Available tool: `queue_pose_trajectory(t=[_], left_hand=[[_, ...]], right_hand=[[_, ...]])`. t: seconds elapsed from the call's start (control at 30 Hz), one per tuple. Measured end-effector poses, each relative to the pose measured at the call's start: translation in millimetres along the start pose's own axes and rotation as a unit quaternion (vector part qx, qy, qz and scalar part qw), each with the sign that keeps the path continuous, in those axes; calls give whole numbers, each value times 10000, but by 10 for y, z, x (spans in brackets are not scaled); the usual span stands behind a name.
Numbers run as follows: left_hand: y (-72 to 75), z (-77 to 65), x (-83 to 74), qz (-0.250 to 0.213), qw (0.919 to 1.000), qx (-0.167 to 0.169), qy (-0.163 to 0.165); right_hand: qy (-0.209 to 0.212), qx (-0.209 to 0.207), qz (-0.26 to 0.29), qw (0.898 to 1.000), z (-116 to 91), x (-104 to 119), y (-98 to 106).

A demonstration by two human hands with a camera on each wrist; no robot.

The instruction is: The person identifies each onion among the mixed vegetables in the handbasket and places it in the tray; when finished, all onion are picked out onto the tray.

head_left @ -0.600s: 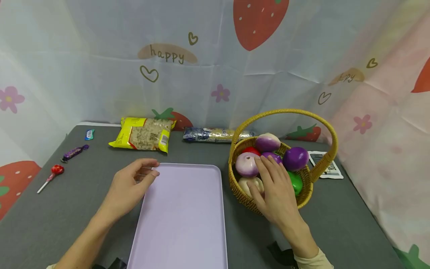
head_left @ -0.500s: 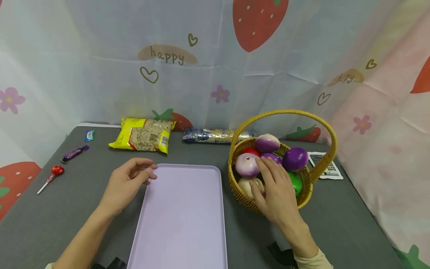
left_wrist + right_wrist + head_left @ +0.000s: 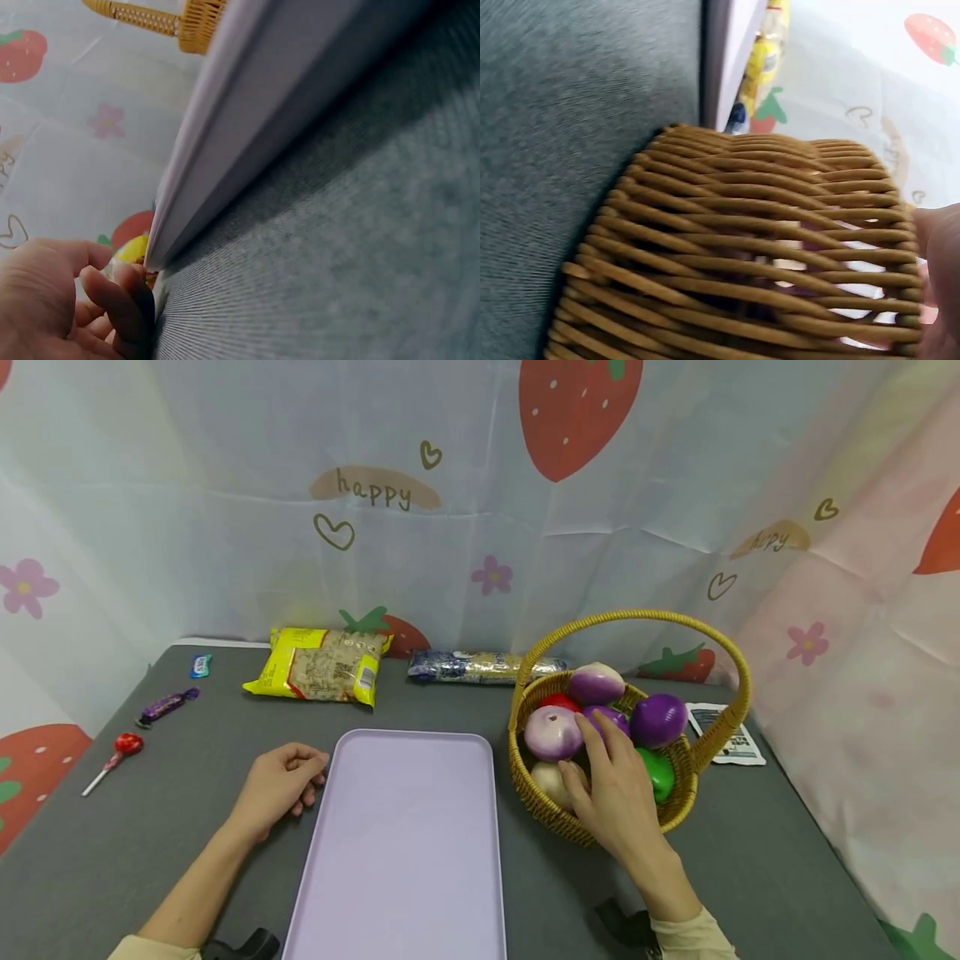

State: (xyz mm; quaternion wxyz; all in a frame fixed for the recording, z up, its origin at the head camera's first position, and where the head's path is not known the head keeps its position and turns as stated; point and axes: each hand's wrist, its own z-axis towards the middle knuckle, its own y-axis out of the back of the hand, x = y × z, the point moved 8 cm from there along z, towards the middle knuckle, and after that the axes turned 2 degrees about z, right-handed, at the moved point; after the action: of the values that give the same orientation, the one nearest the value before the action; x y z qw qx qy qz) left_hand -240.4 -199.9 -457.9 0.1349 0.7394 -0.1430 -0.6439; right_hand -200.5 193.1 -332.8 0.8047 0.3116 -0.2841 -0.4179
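My right hand (image 3: 621,802) reaches over the near side of a yellow wicker basket (image 3: 538,802), its fingers spread among toy vegetables. Its fingertips lie beside a pale purple onion (image 3: 552,733), and the thumb overlaps a cream-white round vegetable (image 3: 550,781). Near the fingers are a dark purple eggplant (image 3: 658,720), a green pepper (image 3: 658,774) and a purple-and-white vegetable (image 3: 596,683). The left hand (image 3: 281,785), loosely curled and holding nothing, rests on the table by the left edge of a lilac tray (image 3: 408,843). In the right wrist view, the basket's woven side (image 3: 742,240) hides most of that hand.
A yellow snack bag (image 3: 322,666) and a long blue-and-gold packet (image 3: 480,666) lie at the back. To the left are a lollipop (image 3: 123,747), a purple candy (image 3: 167,704) and a small blue candy (image 3: 200,666). A white packet (image 3: 738,743) sits behind the basket's right side; its handle (image 3: 637,616) arches overhead.
My left hand has come down and back from the tray's far left corner to the table beside it. The right hand's fingers have bent and spread slightly among the vegetables.
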Motion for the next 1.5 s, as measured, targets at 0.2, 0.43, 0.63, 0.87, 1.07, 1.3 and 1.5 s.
queue_pose_trajectory(t=[0.2,0.43,0.63,0.87,1.07,1.3,1.5], left_hand=[[-37,16,-18,614,9977,99,-276],[-58,20,-53,887,9950,153,-422],[-62,25,-83,785,9955,149,-506],[-76,36,-63,812,9953,144,-506],[-78,29,-53,776,9955,166,-510],[-67,12,-56,701,9961,167,-507],[-64,25,-22,744,9959,176,-479]], right_hand=[[-35,300,-46,9995,6,-75,-132],[85,553,-276,9981,-3,-88,-207],[31,704,-141,9974,0,-87,-206],[14,757,64,9971,15,-88,-176],[72,716,39,9974,17,-92,-177],[368,618,-341,9968,52,-49,-186],[265,968,-627,9930,168,-26,-251]])
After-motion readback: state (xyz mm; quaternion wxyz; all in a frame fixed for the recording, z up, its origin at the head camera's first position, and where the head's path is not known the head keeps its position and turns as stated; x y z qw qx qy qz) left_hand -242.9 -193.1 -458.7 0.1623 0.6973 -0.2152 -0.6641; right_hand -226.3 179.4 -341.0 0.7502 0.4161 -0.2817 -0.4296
